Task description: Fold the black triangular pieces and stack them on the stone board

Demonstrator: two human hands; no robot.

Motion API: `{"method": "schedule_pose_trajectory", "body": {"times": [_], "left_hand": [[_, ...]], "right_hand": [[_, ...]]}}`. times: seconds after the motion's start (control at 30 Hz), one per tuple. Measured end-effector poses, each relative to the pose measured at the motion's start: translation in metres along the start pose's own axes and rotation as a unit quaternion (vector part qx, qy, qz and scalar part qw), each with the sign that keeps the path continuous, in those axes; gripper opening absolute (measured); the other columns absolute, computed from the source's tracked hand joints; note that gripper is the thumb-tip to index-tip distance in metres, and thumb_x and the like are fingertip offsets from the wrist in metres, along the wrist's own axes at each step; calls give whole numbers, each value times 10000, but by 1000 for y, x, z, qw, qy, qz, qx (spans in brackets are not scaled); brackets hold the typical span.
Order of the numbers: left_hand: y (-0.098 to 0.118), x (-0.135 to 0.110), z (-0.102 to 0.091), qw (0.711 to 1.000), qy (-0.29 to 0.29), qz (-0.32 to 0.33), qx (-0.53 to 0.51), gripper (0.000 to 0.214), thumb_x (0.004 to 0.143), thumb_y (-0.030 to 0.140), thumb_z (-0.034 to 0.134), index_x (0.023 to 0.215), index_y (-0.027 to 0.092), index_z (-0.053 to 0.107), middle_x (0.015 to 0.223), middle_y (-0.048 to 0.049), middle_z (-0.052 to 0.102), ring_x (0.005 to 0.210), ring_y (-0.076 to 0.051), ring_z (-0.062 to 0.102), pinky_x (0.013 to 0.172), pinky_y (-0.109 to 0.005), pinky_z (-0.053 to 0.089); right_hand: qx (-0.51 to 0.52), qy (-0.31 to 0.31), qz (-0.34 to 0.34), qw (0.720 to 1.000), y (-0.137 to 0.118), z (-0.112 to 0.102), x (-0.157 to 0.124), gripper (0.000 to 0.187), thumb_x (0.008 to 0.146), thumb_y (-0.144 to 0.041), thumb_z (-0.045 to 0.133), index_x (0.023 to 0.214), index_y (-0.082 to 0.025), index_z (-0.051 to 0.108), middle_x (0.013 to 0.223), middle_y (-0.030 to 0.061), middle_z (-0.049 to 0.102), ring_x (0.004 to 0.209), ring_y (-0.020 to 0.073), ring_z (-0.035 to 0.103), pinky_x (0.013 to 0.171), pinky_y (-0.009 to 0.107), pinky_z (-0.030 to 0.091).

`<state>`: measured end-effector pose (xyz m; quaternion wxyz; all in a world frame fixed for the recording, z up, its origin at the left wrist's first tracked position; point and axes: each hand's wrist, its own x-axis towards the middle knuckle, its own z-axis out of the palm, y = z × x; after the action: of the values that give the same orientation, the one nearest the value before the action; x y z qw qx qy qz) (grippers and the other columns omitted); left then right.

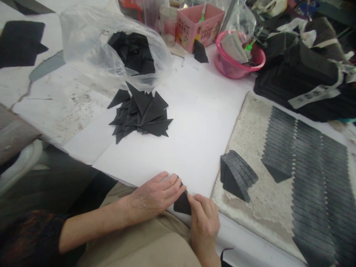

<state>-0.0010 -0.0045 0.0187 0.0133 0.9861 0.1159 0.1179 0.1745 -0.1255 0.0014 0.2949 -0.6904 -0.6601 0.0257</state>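
At the near edge of the white table, a small flat black piece point(182, 205), fabric-like or leather-like, lies between my hands. My left hand point(155, 194) has its fingers pressed together along the piece's upper edge. From the right, my right hand point(204, 218) pinches the same edge, thumb and fingertips close to the left fingertips. Parts of the piece are hidden under the fingers. Farther up the table is a loose pile of black pointed pieces point(141, 113). To the right, a small fan of overlapped black pieces point(236, 174) rests on a pale, stained board point(253, 115).
Long overlapping rows of black pieces point(308, 174) cover the board's right side. A clear plastic bag point(83, 44) holds more black pieces. Behind stand a pink box point(191, 29), a pink basin point(232, 70) and bundled black stacks point(303, 74). Black sheets point(22, 42) lie far left.
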Motion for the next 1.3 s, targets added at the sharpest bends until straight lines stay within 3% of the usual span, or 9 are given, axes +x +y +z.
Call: {"method": "schedule_pose_trajectory", "body": {"times": [0.27, 0.5, 0.83, 1.3], "left_hand": [[8, 4, 6, 999, 14, 24, -17, 238, 969, 126, 471, 1154, 92, 616, 1242, -129, 592, 1189, -241, 527, 1006, -398, 454], [12, 5, 2, 999, 21, 9, -31, 285, 974, 127, 471, 1240, 84, 563, 1215, -143, 611, 1174, -239, 559, 974, -399, 475], [18, 5, 5, 1000, 4, 11, 1, 303, 972, 123, 461, 1252, 78, 568, 1253, -129, 586, 1200, -257, 530, 997, -410, 458], [29, 11, 7, 1000, 4, 21, -7, 311, 972, 140, 476, 1265, 73, 551, 1230, -143, 588, 1195, -262, 527, 984, -408, 450]], "right_hand": [[-1, -20, 0, 1000, 1, 0, -2, 208, 968, -186, 495, 1084, -214, 665, 908, 45, 641, 817, 152, 531, 742, 295, 392], [-7, 5, -4, 1000, 7, -13, -9, 128, 942, -167, 550, 976, -191, 670, 875, 32, 670, 826, 142, 578, 752, 294, 394], [-19, -18, 3, 1000, 7, -13, -20, 250, 970, -146, 466, 1111, -195, 667, 912, 61, 625, 812, 157, 513, 736, 302, 404], [2, -14, 26, 1000, 12, -24, -33, 190, 953, -158, 518, 1054, -201, 672, 945, 56, 648, 877, 159, 564, 784, 318, 438]]}}
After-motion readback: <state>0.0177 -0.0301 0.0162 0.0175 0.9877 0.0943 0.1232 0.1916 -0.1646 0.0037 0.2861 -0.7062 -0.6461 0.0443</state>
